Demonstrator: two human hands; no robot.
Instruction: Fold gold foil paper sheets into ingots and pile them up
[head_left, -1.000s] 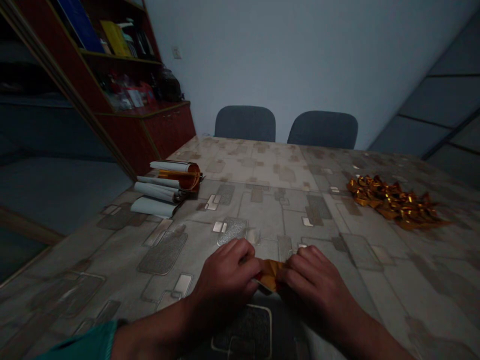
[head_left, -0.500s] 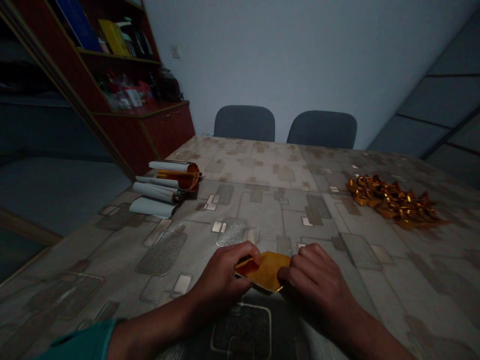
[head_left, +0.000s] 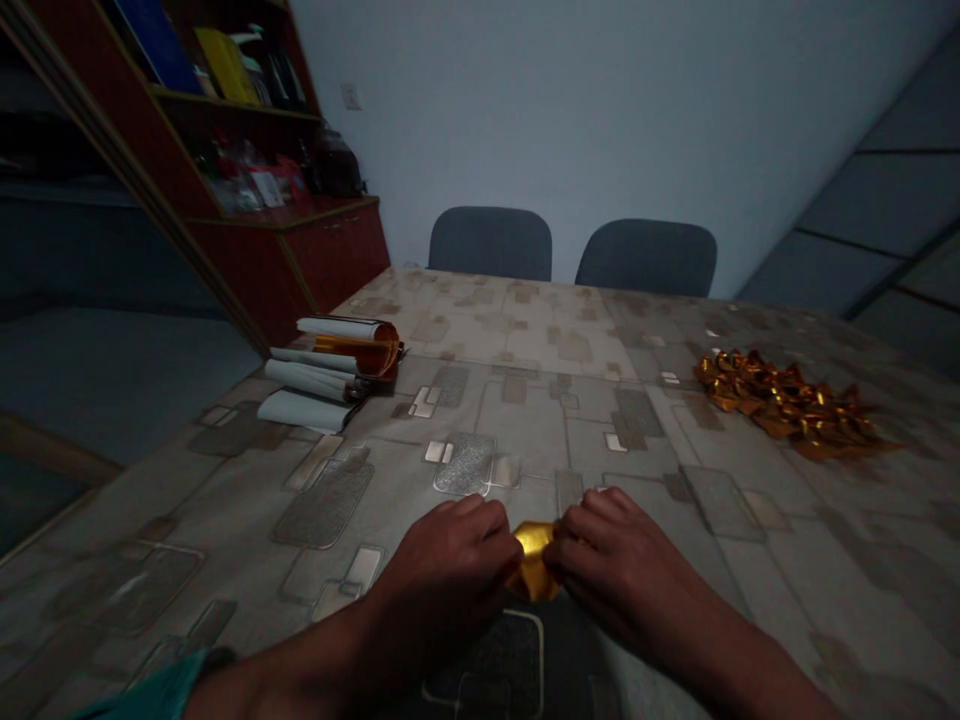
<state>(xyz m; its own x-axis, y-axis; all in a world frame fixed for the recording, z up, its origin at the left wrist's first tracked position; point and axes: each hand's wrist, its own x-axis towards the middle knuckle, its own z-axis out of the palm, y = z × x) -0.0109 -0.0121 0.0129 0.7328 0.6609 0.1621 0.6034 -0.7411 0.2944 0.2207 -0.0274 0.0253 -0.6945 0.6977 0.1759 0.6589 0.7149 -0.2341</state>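
Left hand [head_left: 450,565]: fingers closed narrow, pinching one side of the gold foil piece [head_left: 534,562].
Right hand [head_left: 630,560]: fingers likewise narrow — gripping the opposite side.
Foil position: lower centre of the frame, folded between both hands.
Right of frame: twisted gold foil pile [head_left: 784,405] on the patterned tablecloth [head_left: 570,430].
Left of centre: rolled foil sheets [head_left: 334,370].

Your left hand [head_left: 446,565] and right hand [head_left: 622,565] nearly meet, fingers curled and pinching inward. Your left forearm [head_left: 300,665] and right forearm [head_left: 742,655] slant in from the lower corners.
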